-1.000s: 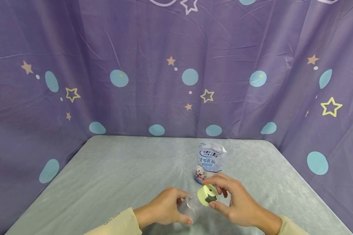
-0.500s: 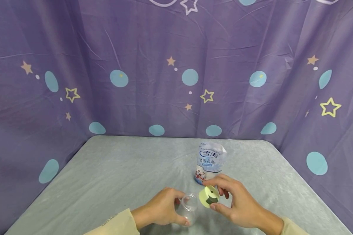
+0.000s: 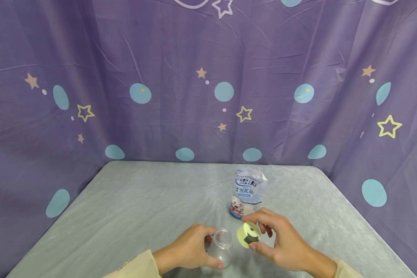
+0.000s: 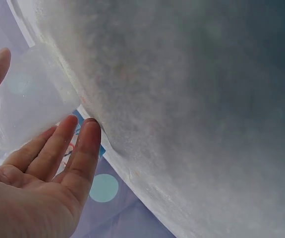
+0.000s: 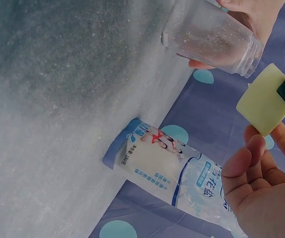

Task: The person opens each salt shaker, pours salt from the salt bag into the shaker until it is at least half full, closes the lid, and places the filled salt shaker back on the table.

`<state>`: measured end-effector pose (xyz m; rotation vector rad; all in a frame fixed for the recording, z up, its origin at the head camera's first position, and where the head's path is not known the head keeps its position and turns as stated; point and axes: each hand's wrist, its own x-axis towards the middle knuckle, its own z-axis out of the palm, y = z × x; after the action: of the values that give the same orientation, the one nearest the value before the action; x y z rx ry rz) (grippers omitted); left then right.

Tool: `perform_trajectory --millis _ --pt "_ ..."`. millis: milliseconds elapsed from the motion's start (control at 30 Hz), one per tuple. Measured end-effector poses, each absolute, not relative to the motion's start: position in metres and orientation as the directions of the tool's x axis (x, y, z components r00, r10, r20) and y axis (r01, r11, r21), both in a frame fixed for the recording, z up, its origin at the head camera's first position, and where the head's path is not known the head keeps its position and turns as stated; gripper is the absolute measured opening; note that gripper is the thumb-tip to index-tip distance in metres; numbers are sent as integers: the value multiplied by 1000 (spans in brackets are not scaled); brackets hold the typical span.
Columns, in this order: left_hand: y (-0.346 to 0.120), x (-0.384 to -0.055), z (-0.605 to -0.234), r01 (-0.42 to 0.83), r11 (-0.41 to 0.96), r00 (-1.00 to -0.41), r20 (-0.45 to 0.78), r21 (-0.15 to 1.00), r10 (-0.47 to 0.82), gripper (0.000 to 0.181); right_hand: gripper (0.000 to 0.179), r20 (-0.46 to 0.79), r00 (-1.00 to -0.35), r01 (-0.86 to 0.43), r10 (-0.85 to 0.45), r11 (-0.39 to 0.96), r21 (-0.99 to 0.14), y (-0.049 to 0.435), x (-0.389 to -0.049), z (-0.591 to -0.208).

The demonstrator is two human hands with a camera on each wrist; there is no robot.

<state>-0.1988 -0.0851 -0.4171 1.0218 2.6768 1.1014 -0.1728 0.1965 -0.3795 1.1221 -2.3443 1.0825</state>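
Note:
My left hand (image 3: 191, 248) grips a small clear jar (image 3: 219, 253) with a threaded neck, thumb on the near side and fingers behind. The jar stands upright with its mouth uncovered. Just right of that mouth, my right hand (image 3: 283, 241) pinches a pale yellow-green lid (image 3: 245, 235) with a dark green flap between thumb and fingers. The lid is tilted and apart from the jar. In the right wrist view, a gap shows between the lid (image 5: 265, 100) and the jar neck (image 5: 249, 58). The left wrist view shows fingers (image 4: 85, 153) along the jar's side.
An upright bag of salt (image 3: 248, 189), blue and white with its top corner cut, stands just behind the right hand. A grey-green cloth covers the table (image 3: 153, 193). Purple curtains (image 3: 180, 96) with stars and dots enclose the back and sides.
The lid has come away from the jar's mouth and moved slightly right and down with my right hand. The jar has gone from tilted to upright in my left hand.

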Motion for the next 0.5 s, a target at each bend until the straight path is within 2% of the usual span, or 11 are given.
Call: perform_trajectory --millis 100,233,367,500 --pt "-88 -198 -418 560 512 -774 192 652 603 56 60 552 -654 -756 -517 417 -505 197 -173 -381" --pt "-93 -197 -417 570 513 -775 213 642 594 68 60 569 -642 -766 -514 408 -496 198 -174 -385" --pt "-98 -195 -416 568 553 -787 205 609 582 73 61 597 -613 -790 -518 386 -476 199 -177 -388" --pt "-104 -195 -414 571 586 -795 206 575 571 77 61 590 -623 -782 -514 395 -481 200 -177 -388"
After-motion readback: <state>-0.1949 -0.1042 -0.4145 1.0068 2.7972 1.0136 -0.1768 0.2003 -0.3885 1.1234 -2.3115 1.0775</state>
